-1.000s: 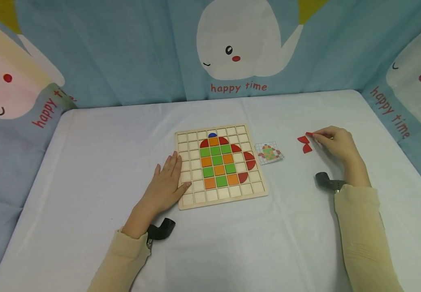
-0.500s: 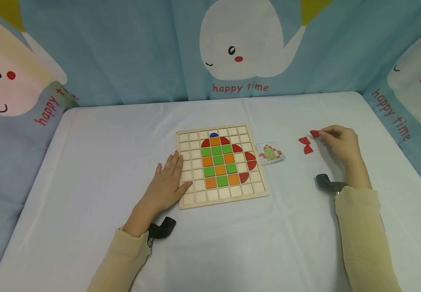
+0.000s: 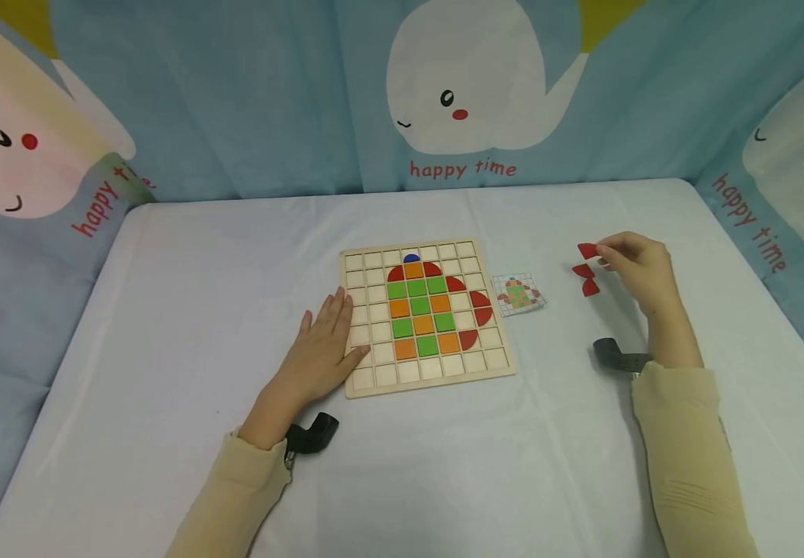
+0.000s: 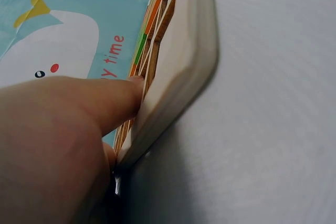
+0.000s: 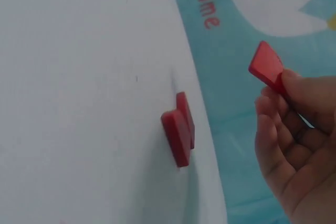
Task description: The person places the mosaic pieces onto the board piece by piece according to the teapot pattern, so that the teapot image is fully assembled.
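My right hand pinches a red quarter-circle tile between thumb and fingers, raised above the table at the right. Two more red tiles lie on the cloth just below it, touching or nearly so. Flat along the left edge of a wooden grid board rests my left hand, its fingers straight and the thumb over the frame. Orange and green square tiles, several red quarter-circles and a blue piece fill some of the board's cells. In the left wrist view the thumb touches the board's rim.
A small printed card with a coloured grid pattern lies against the board's right side, one corner curled. White cloth covers the table. A blue curtain with whale prints stands behind it and along both sides.
My right hand has lifted the red tile and carried it slightly left. The other two red tiles stay where they lay. The left hand keeps its place on the board.
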Demonstrator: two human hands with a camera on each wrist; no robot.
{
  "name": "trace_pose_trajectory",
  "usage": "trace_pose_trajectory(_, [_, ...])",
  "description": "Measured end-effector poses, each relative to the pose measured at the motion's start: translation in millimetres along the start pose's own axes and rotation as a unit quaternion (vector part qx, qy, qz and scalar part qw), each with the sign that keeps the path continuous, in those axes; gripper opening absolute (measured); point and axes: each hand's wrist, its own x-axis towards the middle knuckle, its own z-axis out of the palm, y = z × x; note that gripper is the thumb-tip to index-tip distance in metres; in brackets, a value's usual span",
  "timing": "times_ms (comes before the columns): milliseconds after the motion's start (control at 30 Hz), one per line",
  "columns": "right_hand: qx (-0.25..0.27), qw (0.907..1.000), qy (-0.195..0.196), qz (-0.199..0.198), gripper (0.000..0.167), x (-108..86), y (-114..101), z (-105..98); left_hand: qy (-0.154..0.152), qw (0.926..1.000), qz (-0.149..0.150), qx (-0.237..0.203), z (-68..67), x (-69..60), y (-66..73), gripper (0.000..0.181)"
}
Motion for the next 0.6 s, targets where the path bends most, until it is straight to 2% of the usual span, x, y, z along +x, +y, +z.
trace_pose_trajectory(200, [-0.003,0.9986,-0.049,-0.022,0.031,-3.3,-12,7,0.000,1.0000,-0.005,0.001,-1.2,-0.6,0.7,0.079])
trace_pose_trajectory(333, [-0.017,0.9977,-0.060,-0.027,0.029,-5.9,-23,13,-0.001,1.0000,-0.005,0.002,-1.7,-0.2,1.5,0.078])
trace_pose_trajectory(600, [-0.007,0.9941,-0.089,-0.061,0.024,-14.7,-46,27,0.000,1.0000,-0.003,0.000,-2.4,-0.5,2.1,0.078])
